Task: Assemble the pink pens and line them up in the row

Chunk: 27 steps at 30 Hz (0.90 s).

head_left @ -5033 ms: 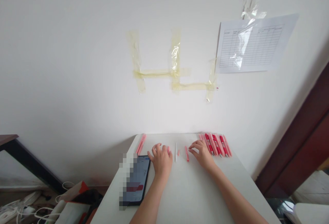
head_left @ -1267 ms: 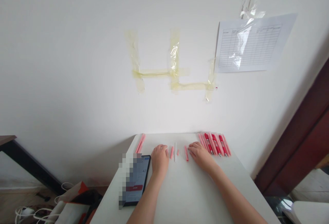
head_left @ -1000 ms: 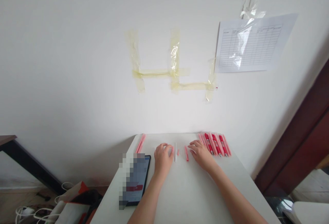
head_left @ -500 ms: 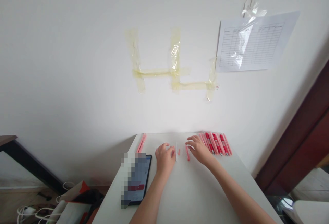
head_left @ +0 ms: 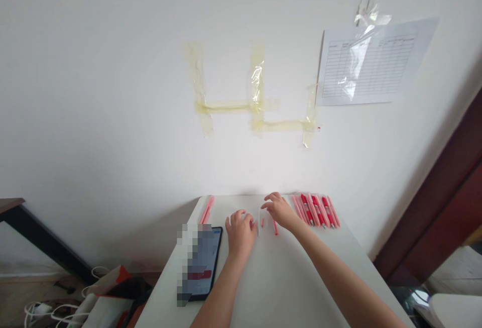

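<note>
My left hand [head_left: 240,232] rests on the white table with its fingers curled and thumb drawn in; a small thing seems to sit between thumb and finger, too small to make out. Just to its right lies a thin white pen refill [head_left: 258,223], pointing away from me. A short pink piece [head_left: 262,223] is beside the refill. Above these hovers my right hand [head_left: 277,209], fingers apart and reaching left, with nothing seen in them. Under its wrist lies a pink pen barrel [head_left: 275,227] with a red end, partly hidden.
Several pink and red pens [head_left: 317,211] lie side by side at the back right. More pink pens [head_left: 207,210] are at the back left. A phone [head_left: 205,262] lies near the left edge. The wall [head_left: 113,92] rises directly behind the table [head_left: 286,278].
My right hand has moved left from over the pink barrel, towards the refill. My left hand has barely shifted; the refill, short piece and barrel lie where they were.
</note>
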{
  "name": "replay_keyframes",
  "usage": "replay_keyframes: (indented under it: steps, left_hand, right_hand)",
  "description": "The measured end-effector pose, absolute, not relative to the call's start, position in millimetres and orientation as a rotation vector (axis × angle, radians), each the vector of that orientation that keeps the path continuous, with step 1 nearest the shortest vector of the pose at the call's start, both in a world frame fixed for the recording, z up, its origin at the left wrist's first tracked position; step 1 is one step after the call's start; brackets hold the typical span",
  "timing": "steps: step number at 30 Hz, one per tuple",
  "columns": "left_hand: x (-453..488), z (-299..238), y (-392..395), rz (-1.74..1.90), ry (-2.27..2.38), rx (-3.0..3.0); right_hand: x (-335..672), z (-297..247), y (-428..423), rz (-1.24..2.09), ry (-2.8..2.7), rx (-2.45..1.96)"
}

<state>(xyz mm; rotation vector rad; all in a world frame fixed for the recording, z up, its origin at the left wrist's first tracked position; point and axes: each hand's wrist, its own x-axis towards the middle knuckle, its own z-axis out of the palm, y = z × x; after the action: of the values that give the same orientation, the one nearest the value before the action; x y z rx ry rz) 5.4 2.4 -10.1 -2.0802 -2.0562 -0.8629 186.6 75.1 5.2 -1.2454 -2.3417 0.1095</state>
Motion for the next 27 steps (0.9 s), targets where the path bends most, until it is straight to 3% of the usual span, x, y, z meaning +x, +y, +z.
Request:
replay_keyframes:
  steps: [27]
  left_hand:
    - [5,-4,0,-0.872,-2.081,-2.274]
  right_hand:
    - [175,-6,97,0.085,-2.494,-1.055]
